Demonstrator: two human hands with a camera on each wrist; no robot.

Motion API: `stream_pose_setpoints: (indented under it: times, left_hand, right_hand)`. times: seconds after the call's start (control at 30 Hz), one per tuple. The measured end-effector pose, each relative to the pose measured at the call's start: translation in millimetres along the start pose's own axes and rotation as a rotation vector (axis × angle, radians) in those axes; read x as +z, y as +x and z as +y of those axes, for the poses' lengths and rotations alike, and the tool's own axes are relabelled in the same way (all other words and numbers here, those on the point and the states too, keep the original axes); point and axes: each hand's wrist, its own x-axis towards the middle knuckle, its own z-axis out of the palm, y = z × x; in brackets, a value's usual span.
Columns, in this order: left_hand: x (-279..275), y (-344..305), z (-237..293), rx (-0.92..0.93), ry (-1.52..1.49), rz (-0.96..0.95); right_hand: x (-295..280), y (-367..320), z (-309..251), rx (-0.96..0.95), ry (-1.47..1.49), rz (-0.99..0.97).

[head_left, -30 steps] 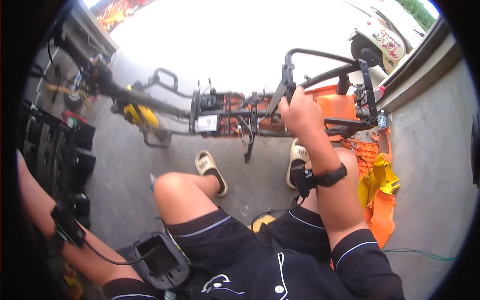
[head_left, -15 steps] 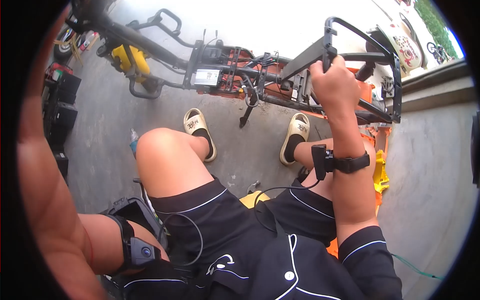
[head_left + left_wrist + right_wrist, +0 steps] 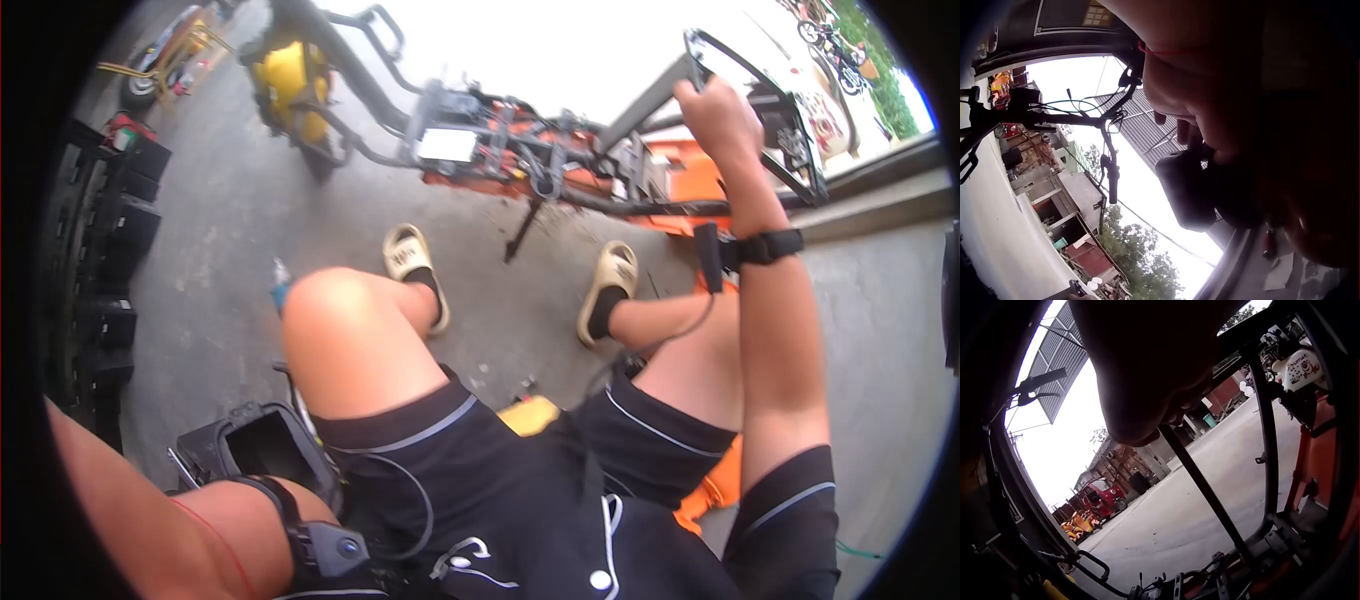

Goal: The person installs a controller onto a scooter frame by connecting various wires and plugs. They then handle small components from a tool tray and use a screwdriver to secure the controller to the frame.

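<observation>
My right hand point(image 3: 728, 122) grips the upper end of a black metal bar point(image 3: 645, 108) on a stripped scooter frame point(image 3: 385, 112), near its rear. In the right wrist view the curled fingers are in deep shadow, with the bar point(image 3: 1200, 478) running down from them. My left hand point(image 3: 1175, 90) is out of the head view; only its forearm point(image 3: 235, 525) shows there, bent up at the left edge. In the left wrist view its fingers meet a dark, rounded boxy thing point(image 3: 1185, 194). Shadow hides how they lie on it.
Orange panels point(image 3: 690, 175) lie behind the frame. A yellow part point(image 3: 292, 78) is at the front end. Black box-like parts point(image 3: 125, 235) line the left wall. By the left thigh sits a dark hollow housing point(image 3: 265, 450). The low wall point(image 3: 885, 205) stands right.
The head view has shifted, so the frame now appears higher and further right. My left forearm has bent upward beside me. My right hand still holds the frame bar.
</observation>
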Motion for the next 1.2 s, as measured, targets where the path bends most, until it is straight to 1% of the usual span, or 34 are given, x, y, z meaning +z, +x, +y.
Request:
stream_pose_setpoints:
  times: [0.13,0.17,0.23,0.3,0.37,0.4,0.47,0.5,0.57,0.6,0.67,0.7,0.77,0.8,0.83,0.87,0.9,0.93,0.97,1.03,1.07,1.1,1.13,1.17,1.2]
  left_hand:
    - [-7,-7,2,-0.032,0.003,-0.013]
    - [-5,-6,3,-0.043,0.010,-0.015]
    - [-5,-1,0,-0.068,0.020,-0.016]
    - [-3,2,-2,-0.047,0.027,-0.012]
    - [-1,3,-3,-0.021,0.023,-0.025]
    - [0,5,-5,-0.019,0.025,-0.033]
    - [4,12,-7,-0.020,0.012,-0.054]
    - [7,14,-9,-0.027,0.012,-0.060]
    - [7,20,-4,-0.053,0.004,-0.062]
    - [8,20,-4,-0.043,0.008,-0.057]
    - [5,22,-17,-0.038,0.023,-0.051]
    - [5,22,-28,-0.040,0.029,-0.037]
    - [8,19,-58,-0.159,0.046,-0.058]
    - [13,13,-73,-0.266,0.052,-0.102]
    - [21,5,-84,-0.435,0.045,-0.171]
    - [27,-7,-98,-0.562,0.172,-0.277]
    - [32,-19,-114,-0.608,0.252,-0.442]
    - [37,-37,-132,-0.572,0.382,-0.592]
    - [37,-36,-137,-0.761,0.412,-0.869]
    - [42,-69,-162,-0.919,0.346,-0.981]
    - [39,-88,-179,-1.039,0.245,-1.089]
    - [35,-98,-186,-1.146,0.146,-1.187]
    - [29,-87,-180,-1.224,0.047,-1.089]
    - [25,-74,-174,-1.290,-0.058,-0.990]
    - [27,-78,-179,-1.246,-0.126,-0.842]
  right_hand:
    - [6,22,-3,-0.033,-0.030,-0.034]
    - [2,27,-2,-0.005,-0.070,-0.069]
    - [1,31,-5,-0.011,-0.097,-0.092]
    - [-4,27,-7,-0.017,-0.091,-0.129]
    - [-2,23,-2,0.036,-0.075,-0.012]
    - [-9,19,-6,0.064,-0.046,0.009]
    - [-14,17,-6,0.095,-0.029,-0.005]
    - [-13,19,-5,0.087,-0.034,0.021]
    - [-23,11,-3,0.052,-0.009,-0.051]
    - [-19,2,-1,0.048,-0.008,-0.078]
    - [-23,10,0,0.053,-0.006,-0.003]
    - [-24,10,0,0.058,-0.033,-0.005]
    - [-23,11,3,0.041,-0.017,0.002]
    - [-27,11,3,0.044,-0.017,-0.044]
    - [-30,12,3,0.037,-0.035,-0.087]
    - [-31,10,4,0.021,-0.042,-0.095]
    - [-32,9,4,0.000,-0.045,-0.103]
    - [-33,7,7,-0.032,-0.041,-0.120]
    - [-34,4,9,-0.065,-0.036,-0.136]
    - [-35,-2,7,-0.071,-0.019,-0.116]
    - [-35,-4,6,-0.053,-0.034,-0.116]
    - [-33,-11,9,-0.079,-0.037,-0.072]
    - [-34,-17,7,-0.051,-0.031,-0.062]
    - [-28,-23,12,-0.074,-0.007,0.010]
    - [-21,-26,17,-0.060,-0.054,-0.003]
